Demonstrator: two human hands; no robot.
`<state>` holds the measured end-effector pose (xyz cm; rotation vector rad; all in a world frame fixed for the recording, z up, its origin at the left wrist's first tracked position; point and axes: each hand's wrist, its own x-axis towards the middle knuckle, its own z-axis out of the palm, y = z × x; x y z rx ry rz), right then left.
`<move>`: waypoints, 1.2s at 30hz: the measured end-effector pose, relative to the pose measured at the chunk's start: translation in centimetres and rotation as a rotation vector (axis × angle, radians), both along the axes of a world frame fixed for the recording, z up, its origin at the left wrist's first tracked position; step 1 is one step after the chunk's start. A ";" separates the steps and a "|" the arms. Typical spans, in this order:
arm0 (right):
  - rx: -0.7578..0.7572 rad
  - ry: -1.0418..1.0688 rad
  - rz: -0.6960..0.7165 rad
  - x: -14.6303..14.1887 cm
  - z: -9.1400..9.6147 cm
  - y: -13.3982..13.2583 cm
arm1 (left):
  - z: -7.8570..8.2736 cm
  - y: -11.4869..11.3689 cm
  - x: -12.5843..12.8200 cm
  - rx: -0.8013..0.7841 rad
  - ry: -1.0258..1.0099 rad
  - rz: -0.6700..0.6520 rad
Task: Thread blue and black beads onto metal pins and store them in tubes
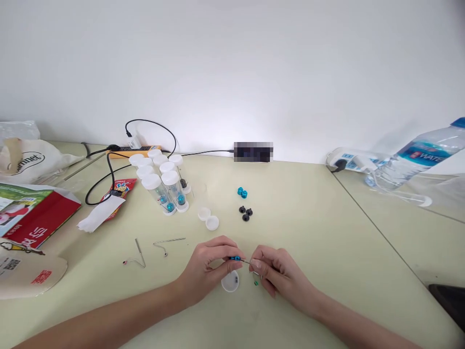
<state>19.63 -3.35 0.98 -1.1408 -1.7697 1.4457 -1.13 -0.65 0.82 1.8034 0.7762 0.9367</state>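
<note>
My left hand [215, 263] pinches a small blue metal knob [237, 258] between thumb and fingertips. A thin bent metal rod [258, 276] with a green tip [256, 283] is gripped in my right hand [278, 272]. The rod's straight end reaches the knob; whether it sits inside is too small to tell. Just below my left fingertips lies a round white cap [230, 282] with small dark bits in it. Farther back are loose blue knobs [242, 193] and three black flanged pieces [246, 214]. Two bent rods [140, 254] [169, 241] lie to the left.
Several clear tubes with white caps [153, 182] stand at the back left, beside two loose white caps [212, 223]. A red snack packet [121, 194], black cable [95, 182] and red box [47, 218] are farther left. A water bottle [414, 157] leans by a power strip [348, 161].
</note>
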 end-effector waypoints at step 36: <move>0.671 -0.072 -0.250 -0.1 -0.5 -0.7 | 0.1 -0.1 0.3 -0.391 -0.088 0.138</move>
